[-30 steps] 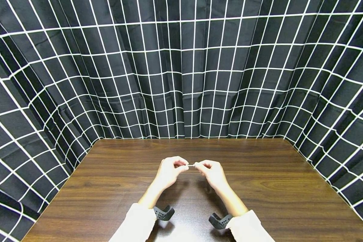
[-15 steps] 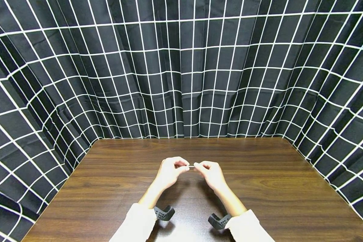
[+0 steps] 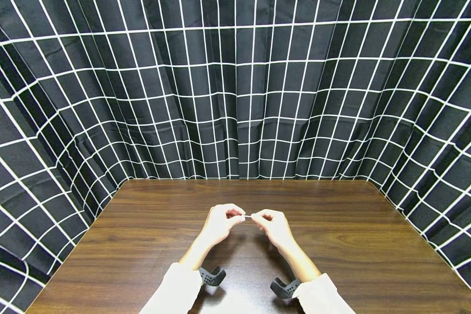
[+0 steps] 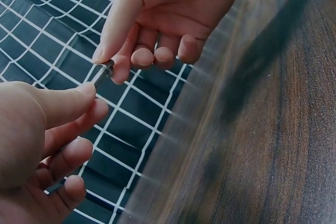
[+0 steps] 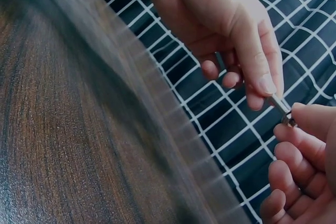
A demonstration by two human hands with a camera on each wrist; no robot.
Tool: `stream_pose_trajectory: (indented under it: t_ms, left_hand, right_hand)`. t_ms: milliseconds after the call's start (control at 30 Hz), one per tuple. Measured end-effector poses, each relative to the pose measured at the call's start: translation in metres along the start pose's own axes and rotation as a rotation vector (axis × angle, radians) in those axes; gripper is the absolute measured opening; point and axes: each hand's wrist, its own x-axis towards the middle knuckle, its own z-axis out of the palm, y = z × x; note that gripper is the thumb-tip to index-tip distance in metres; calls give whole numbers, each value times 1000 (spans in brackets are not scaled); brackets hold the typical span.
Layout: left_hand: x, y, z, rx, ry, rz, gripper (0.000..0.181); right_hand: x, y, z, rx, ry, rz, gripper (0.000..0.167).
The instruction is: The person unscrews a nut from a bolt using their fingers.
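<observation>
Between my two hands a small metal bolt (image 3: 248, 216) is held level above the table. My left hand (image 3: 219, 223) pinches its threaded shaft between thumb and index finger. At the other end my right hand (image 3: 275, 227) pinches the bolt with thumb and index finger. A ring-like metal piece (image 4: 108, 65) sits by the right fingertips; whether it is a nut or a washer I cannot tell. In the right wrist view the threaded shaft (image 5: 278, 102) shows between both hands' fingertips. The bolt's ends are covered by fingers.
A brown wood-grain table (image 3: 161, 209) lies below the hands. Black curtains with a white grid (image 3: 243, 104) surround its back and sides. Each forearm carries a dark wrist mount (image 3: 213, 277) near its pale sleeve (image 3: 176, 288).
My right fingertips have shifted slightly along the bolt and changed their pinch. The left hand stays almost still, with the bolt held in the same place.
</observation>
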Motion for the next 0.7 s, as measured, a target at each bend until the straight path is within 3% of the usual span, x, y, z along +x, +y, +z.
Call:
stream_pose_trajectory:
  t_ms: [467,700]
  left_hand:
    - [1,-3,-1,-6,12,28,5]
    - [1,2,-2,-6,10,0,6]
  right_hand:
    - [1,-1,0,14,28,-25,9]
    - [1,0,-1,8,32,-67,7]
